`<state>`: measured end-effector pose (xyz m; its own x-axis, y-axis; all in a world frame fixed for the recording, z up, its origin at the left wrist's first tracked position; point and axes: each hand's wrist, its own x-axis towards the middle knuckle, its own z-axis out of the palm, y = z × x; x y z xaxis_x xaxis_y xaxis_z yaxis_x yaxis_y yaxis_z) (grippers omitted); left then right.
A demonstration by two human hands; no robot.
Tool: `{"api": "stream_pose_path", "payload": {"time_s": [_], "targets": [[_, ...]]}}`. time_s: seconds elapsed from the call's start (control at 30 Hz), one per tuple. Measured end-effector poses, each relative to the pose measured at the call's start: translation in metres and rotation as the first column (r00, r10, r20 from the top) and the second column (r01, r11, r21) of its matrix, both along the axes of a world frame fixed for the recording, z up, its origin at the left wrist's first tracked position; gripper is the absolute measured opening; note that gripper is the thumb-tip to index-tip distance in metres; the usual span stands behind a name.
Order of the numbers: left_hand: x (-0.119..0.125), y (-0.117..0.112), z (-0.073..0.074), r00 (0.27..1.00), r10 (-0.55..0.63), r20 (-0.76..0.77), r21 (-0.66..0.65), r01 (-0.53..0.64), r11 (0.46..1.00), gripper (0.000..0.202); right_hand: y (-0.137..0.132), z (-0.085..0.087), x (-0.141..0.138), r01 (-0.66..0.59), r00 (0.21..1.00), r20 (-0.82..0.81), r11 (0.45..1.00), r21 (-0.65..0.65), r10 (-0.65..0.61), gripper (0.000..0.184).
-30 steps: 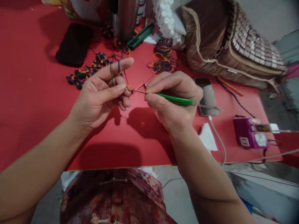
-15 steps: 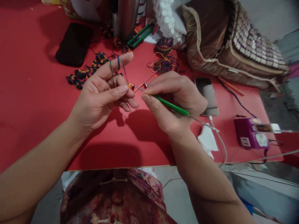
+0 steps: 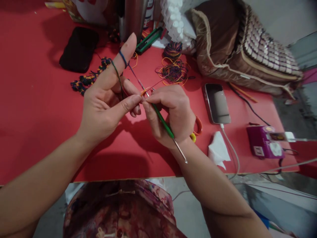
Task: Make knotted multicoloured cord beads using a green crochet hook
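Raised since the earlier frames, the index finger of the left hand (image 3: 109,99) now points up and away. The multicoloured yarn (image 3: 135,74) looped around it is drawn taut down to a pinch between thumb and middle finger. The green crochet hook (image 3: 162,121) has been swung round: its bare metal tail, formerly laid out to the right over the phone (image 3: 217,103), is now aimed back toward the person. The hook is gripped by the right hand (image 3: 170,112) between thumb and fingers, above the red counter (image 3: 37,109), and its working end is met by the left fingertips. A stitch is judged to be partway made, with the yarn tensioned for it. The phone has been left uncovered by the swing, and orange and yellow scissor handles (image 3: 196,127) are exposed beside the right hand.

The hook's tip and the small worked piece are hidden inside the pinch; only a fleck of orange can be seen. The scissor blades are covered by the hand. A steel flask (image 3: 132,16) is cut off at the top edge.
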<state>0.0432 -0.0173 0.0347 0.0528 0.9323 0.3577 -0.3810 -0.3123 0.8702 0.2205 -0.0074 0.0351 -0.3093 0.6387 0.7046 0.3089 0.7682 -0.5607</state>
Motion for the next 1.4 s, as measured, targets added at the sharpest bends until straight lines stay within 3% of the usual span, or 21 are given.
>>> {"api": "stream_pose_path", "payload": {"time_s": [0.2, 0.43, 0.67, 0.77, 0.8, 0.87, 1.03, 1.13, 1.27, 1.4], "targets": [[-0.003, -0.012, 0.018, 1.000, -0.005, 0.028, -0.217, 0.011, 0.976, 0.091, -0.003, -0.009, -0.002, 0.014, 0.999, -0.046, 1.000, 0.018, -0.013, 0.011], [-0.006, -0.006, 0.012, 0.994, -0.076, 0.081, -0.283, 0.096, 0.954, 0.108, 0.001, -0.011, -0.005, 0.008, 0.997, -0.077, 1.000, -0.024, -0.010, 0.010], [-0.007, -0.008, 0.012, 0.998, -0.065, 0.008, -0.236, 0.065, 0.969, 0.054, -0.001, -0.015, -0.006, -0.062, 0.974, -0.218, 0.998, 0.001, 0.061, 0.020], [-0.006, -0.005, 0.014, 0.995, -0.082, 0.055, -0.217, 0.092, 0.972, 0.045, -0.005, -0.014, -0.005, -0.048, 0.969, -0.245, 0.991, -0.127, 0.015, 0.010], [-0.006, -0.004, 0.014, 0.993, -0.091, 0.068, -0.219, 0.104, 0.970, 0.044, -0.006, -0.014, -0.005, -0.042, 0.967, -0.255, 0.984, -0.171, -0.003, 0.003], [-0.007, -0.003, 0.013, 0.991, -0.104, 0.089, -0.229, 0.122, 0.966, 0.044, -0.006, -0.015, -0.005, -0.075, 0.948, -0.319, 0.969, -0.234, -0.004, 0.009], [-0.014, 0.000, 0.012, 0.987, -0.137, 0.082, -0.329, 0.156, 0.931, 0.063, 0.001, -0.021, -0.004, -0.272, 0.843, -0.533, 0.915, -0.299, 0.076, 0.014], [-0.015, 0.001, 0.014, 0.984, -0.134, 0.119, -0.350, 0.168, 0.922, 0.056, 0.005, -0.021, -0.002, -0.289, 0.828, -0.559, 0.884, -0.367, 0.038, 0.017], [-0.017, 0.002, 0.015, 0.968, -0.184, 0.169, -0.371, 0.236, 0.898, 0.047, 0.009, -0.015, 0.000, -0.296, 0.857, -0.516, 0.822, -0.487, 0.003, 0.038], [-0.021, 0.005, 0.012, 0.958, -0.215, 0.188, -0.399, 0.274, 0.875, 0.047, 0.009, -0.006, -0.001, -0.426, 0.787, -0.613, 0.778, -0.461, 0.067, 0.032]]}}
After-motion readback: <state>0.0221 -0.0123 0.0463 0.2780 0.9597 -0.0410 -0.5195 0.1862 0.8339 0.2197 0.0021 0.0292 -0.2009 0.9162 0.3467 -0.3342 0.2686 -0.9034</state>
